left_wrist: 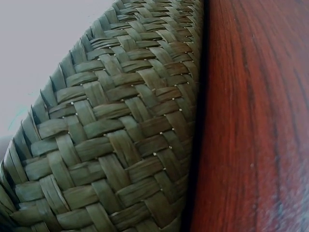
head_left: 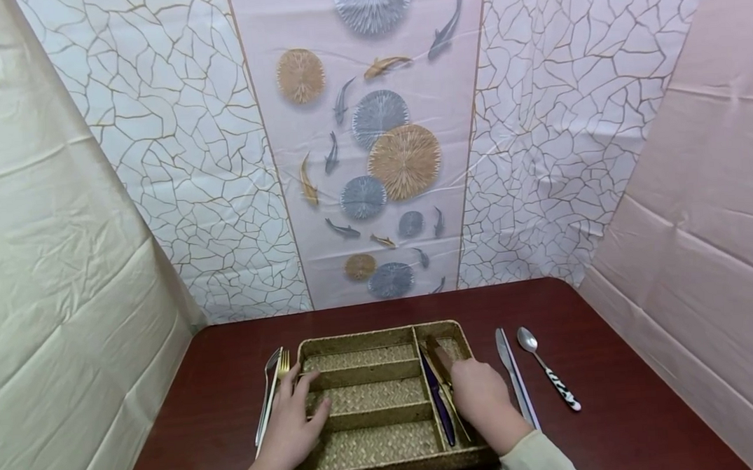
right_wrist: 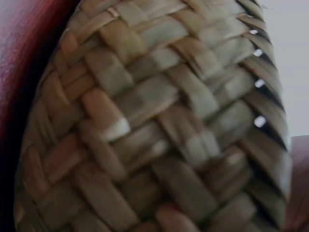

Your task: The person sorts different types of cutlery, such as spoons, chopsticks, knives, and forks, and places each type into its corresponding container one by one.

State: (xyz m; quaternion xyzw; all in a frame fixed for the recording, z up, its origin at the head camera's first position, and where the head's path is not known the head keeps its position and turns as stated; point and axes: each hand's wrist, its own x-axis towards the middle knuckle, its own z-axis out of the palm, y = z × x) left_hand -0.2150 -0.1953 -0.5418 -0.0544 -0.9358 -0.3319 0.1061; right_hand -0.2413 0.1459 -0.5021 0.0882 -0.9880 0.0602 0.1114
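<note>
A woven tray (head_left: 377, 367) with several compartments lies on the table; its outer wall fills much of both wrist views, as woven wall (left_wrist: 120, 125) on the left and woven wall (right_wrist: 159, 116) on the right. My left hand (head_left: 291, 422) rests at the tray's left rim with fingers spread, holding nothing. Over the long right compartment, my right hand (head_left: 481, 397) is curled round a knife (head_left: 441, 356), whose brownish blade points away from me; its handle is hidden by the hand. Beside it in that compartment lie a purple-handled knife (head_left: 438, 400) and a slim gold utensil (head_left: 455, 408).
Left of the tray lie a gold fork (head_left: 284, 362) with a white handle and a silver utensil (head_left: 269, 366). To the right are a silver knife (head_left: 505, 350) and a spoon (head_left: 528, 340) with a black-and-white handle. Patterned cloth (head_left: 373, 158) hangs behind the table (head_left: 609, 365).
</note>
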